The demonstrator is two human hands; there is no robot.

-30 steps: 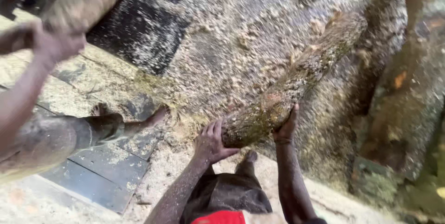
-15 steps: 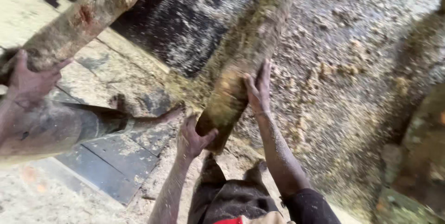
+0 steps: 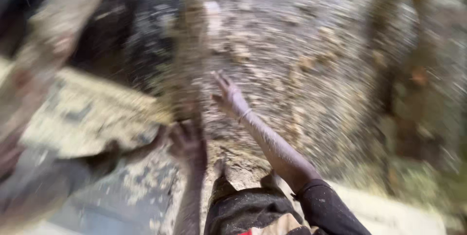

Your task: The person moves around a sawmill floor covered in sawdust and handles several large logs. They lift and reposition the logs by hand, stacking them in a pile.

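Sawdust-caked and blurred by motion, the log (image 3: 187, 69) stands up the middle-left of your view, its near end low by your left hand (image 3: 188, 142). That hand looks pressed against or curled under the log's end, but the smear is too heavy to tell whether the fingers close on it. Your right hand (image 3: 228, 95) is spread open, fingers splayed, just beside the log's right flank and seemingly not gripping anything. Judging from this, the log is up off the ground at its near end and mid-handling, not yet set down or at rest; the placing is what remains. Underfoot is ground thick with sawdust and chips (image 3: 311, 60), your dark trouser legs (image 3: 248, 206) showing at the bottom edge. A pale, dust-covered slab (image 3: 82, 118) lies to the left, and at the left edge another person's limb (image 3: 29, 186) is dimly visible.
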